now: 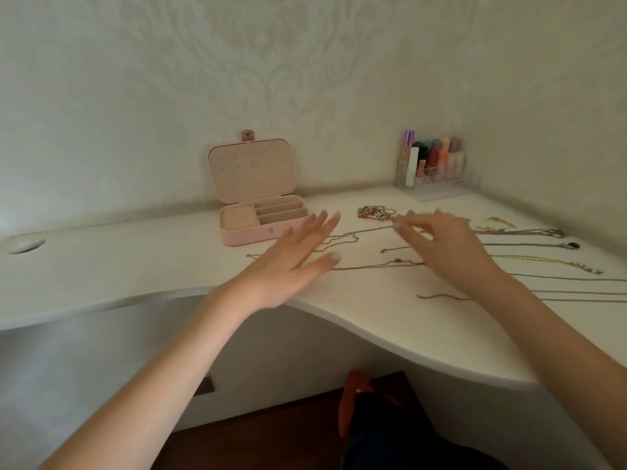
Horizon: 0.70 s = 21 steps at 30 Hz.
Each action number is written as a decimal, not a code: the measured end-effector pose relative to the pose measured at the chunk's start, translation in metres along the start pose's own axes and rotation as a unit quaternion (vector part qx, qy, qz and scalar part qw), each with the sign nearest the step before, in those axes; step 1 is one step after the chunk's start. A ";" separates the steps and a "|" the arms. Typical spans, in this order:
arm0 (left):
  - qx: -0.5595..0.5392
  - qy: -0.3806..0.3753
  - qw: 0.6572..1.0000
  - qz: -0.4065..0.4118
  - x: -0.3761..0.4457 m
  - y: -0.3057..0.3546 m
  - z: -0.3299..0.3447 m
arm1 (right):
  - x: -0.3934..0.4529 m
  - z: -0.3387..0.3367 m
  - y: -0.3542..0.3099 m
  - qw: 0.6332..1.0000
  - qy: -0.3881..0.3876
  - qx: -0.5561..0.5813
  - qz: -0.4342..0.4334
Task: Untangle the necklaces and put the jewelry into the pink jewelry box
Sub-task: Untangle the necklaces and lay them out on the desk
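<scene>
Pink jewelry box sits lid-up at the back edge of the white desk, compartments showing. Left hand just in front of the box's right end, fingers straight and spread, holding nothing. Thin chains lie loose between the hands. Right hand pinches a chain at its fingertips. Small jewelry clump behind it. More necklaces stretched toward the right edge. Clear cosmetics organizer in the back right corner.

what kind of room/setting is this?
Likely a home bedroom or dressing corner: a white vanity-style desk against patterned wallpaper, a clear organizer of cosmetics, and an open pink jewelry box.
</scene>
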<state>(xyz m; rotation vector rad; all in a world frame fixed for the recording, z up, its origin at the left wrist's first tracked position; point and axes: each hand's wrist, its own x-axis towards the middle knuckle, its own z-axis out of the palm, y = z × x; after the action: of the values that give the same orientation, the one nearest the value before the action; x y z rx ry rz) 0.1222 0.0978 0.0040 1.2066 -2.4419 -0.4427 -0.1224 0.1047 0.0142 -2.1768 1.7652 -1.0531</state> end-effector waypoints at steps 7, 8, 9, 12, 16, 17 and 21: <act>0.059 0.059 0.996 -0.033 0.153 0.001 0.028 | 0.093 0.006 0.025 0.986 -0.063 -0.150 0.044; 0.064 0.064 0.995 -0.033 0.172 -0.003 0.033 | 0.107 0.009 0.031 0.975 -0.090 -0.198 0.040; 0.058 0.070 0.995 -0.032 0.186 -0.006 0.036 | 0.118 0.013 0.037 0.966 -0.116 -0.228 0.035; -0.004 0.110 0.994 -0.027 0.207 -0.013 0.041 | 0.137 0.020 0.050 0.967 -0.167 -0.189 0.032; -0.110 0.140 0.984 -0.025 0.207 -0.023 0.038 | 0.145 0.023 0.057 0.970 -0.164 -0.178 -0.025; -0.125 0.139 0.982 -0.024 0.206 -0.026 0.037 | 0.145 0.024 0.058 0.968 -0.156 -0.195 -0.038; -0.120 0.096 0.988 0.000 0.204 -0.032 0.037 | 0.143 0.028 0.064 0.968 -0.131 -0.205 -0.055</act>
<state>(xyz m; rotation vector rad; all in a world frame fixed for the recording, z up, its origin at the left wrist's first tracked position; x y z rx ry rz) 0.0129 -0.0814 -0.0033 1.0936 -2.1555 -0.5745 -0.1484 -0.0519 0.0204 -2.5307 1.8832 -0.4090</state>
